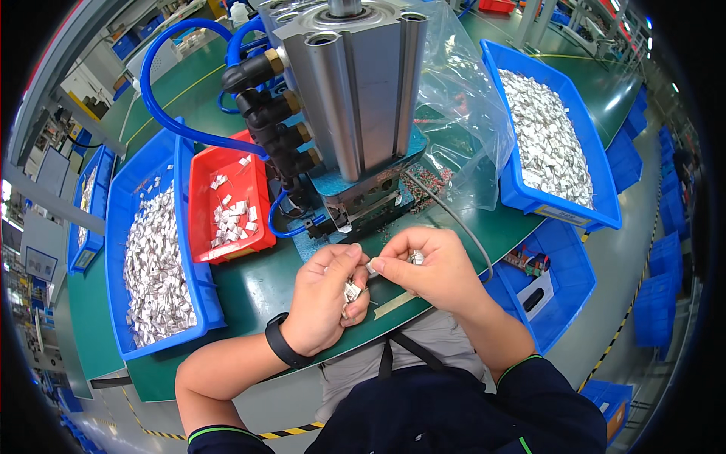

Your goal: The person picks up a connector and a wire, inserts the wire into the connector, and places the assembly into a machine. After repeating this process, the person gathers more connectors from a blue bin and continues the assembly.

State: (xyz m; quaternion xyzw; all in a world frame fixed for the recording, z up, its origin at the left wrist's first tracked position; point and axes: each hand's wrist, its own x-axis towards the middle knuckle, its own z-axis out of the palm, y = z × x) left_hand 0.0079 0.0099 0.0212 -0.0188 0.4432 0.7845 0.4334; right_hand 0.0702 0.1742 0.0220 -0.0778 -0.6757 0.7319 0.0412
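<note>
In front of the metal press (352, 106), my two hands meet close together at the table's near edge. My left hand (321, 299), with a black band on its wrist, is closed around several small white block-shaped parts (352, 291) with thin wire leads. My right hand (431, 268) pinches a small white part (371, 266) between thumb and forefinger, right beside the left fingertips. More white pieces (416, 257) show in the curl of its other fingers. The fingers partly hide the pinched part.
Left of the press stand a red bin (227, 252) with some white parts and a fuller blue bin (203, 303). Another full blue bin (605, 216) is at the right, beside a clear plastic bag (469, 113). Blue hoses (151, 91) loop from the press. Small coloured scraps (431, 185) lie behind it.
</note>
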